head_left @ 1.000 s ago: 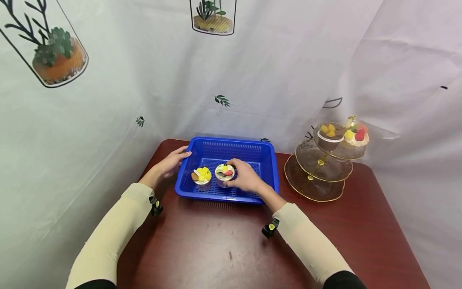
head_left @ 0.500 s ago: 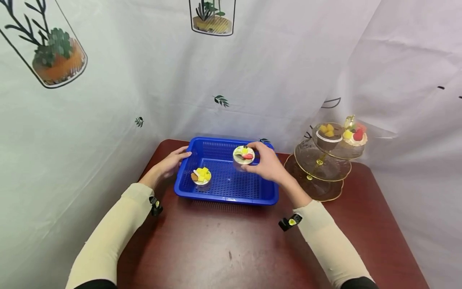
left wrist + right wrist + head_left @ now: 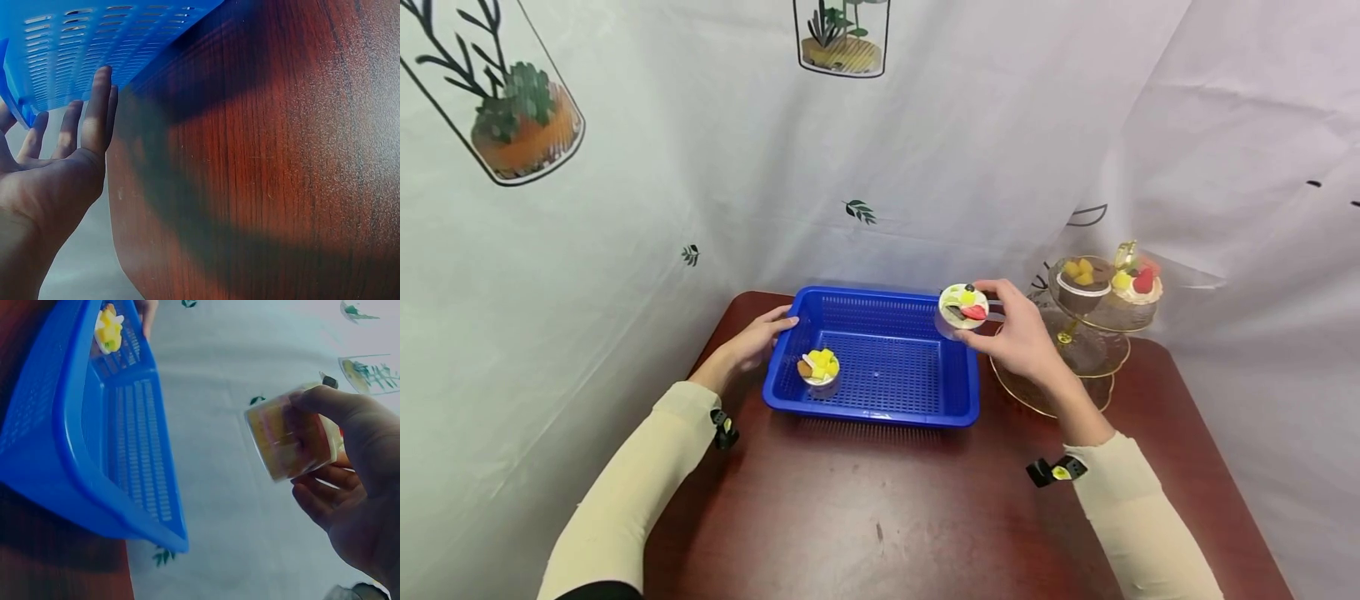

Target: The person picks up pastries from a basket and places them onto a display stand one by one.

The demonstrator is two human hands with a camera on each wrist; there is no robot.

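Note:
A clear dessert cup [image 3: 961,310] topped with cream and fruit pieces is pinched between the thumb and fingers of my right hand [image 3: 1026,333]. In the head view it overlaps the right rim of the blue plastic basket [image 3: 865,416]; the right wrist view shows yellow and reddish layers through the side of the cup [image 3: 284,440], beyond the basket's end. My left hand [image 3: 754,342] grips the basket's left rim, thumb over the edge and fingers [image 3: 97,119] along the outer wall. Another dessert cup [image 3: 820,368], with yellow fruit cubes, sits in the basket's left part.
To the right stands a three-tier clear stand [image 3: 1097,360] with gold edges. Its top tier bears a brown dessert cup [image 3: 1082,293] with yellow cubes and a cream cake [image 3: 1138,287] with a strawberry. Behind the reddish-brown table [image 3: 865,508] hangs a white printed cloth [image 3: 760,167].
My right hand has lifted the fruit-topped dessert cup from the basket's middle and carried it right, to the basket's right rim. My left hand has stayed on the basket.

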